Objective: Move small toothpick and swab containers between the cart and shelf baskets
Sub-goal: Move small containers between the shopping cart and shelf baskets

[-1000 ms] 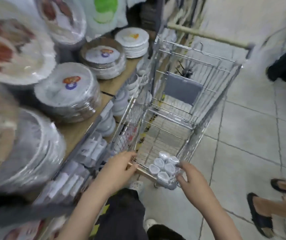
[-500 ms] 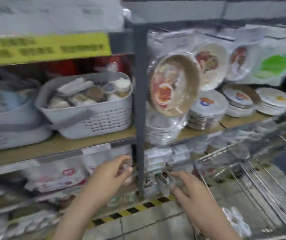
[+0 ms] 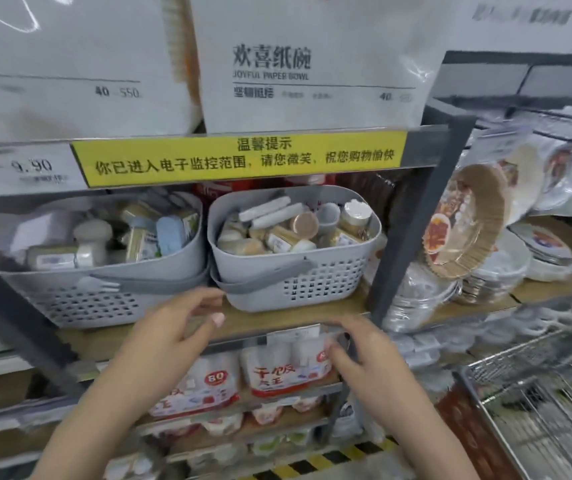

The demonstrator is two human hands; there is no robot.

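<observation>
Two grey perforated baskets stand side by side on the wooden shelf. The right basket [image 3: 312,284] is packed with small toothpick and swab containers [image 3: 303,225]; the left basket [image 3: 87,303] holds similar jars and boxes [image 3: 139,233]. My left hand [image 3: 177,330] hovers just below and in front of the gap between the baskets, fingers loosely curved, holding nothing. My right hand [image 3: 364,355] is lower, at the shelf's front edge under the right basket, fingers relaxed and empty. A corner of the wire cart [image 3: 537,396] shows at the lower right.
A dark upright shelf post [image 3: 405,220] stands right of the baskets. Beyond it lie stacks of wrapped paper plates [image 3: 492,271]. Packs of paper bowls [image 3: 312,64] fill the top shelf, and red-and-white packs [image 3: 284,372] sit on the shelf below.
The view swung from the cart up to the shelf baskets. My right hand left the containers in the cart, and both hands rose toward the baskets' shelf.
</observation>
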